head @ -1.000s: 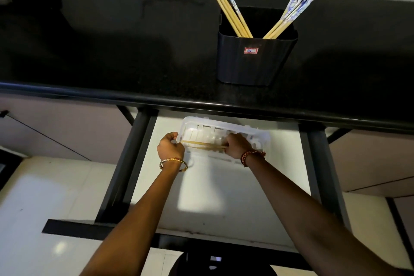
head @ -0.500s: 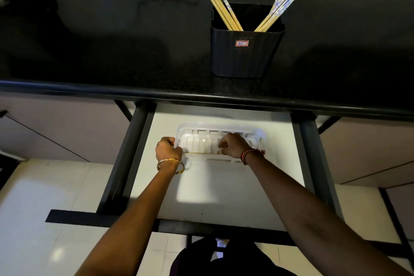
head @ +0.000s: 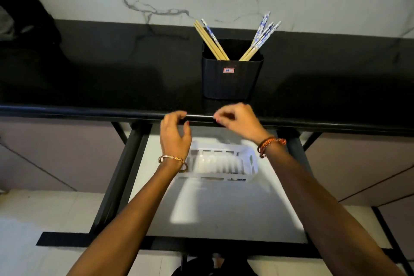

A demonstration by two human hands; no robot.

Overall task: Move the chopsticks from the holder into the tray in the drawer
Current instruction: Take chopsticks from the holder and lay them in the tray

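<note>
On the counter (head: 112, 78), chopsticks (head: 211, 40) splay upward in 2 leaning bunches.

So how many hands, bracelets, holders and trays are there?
Hands: 2
Bracelets: 2
Black holder: 1
White tray: 1
Total: 6
</note>
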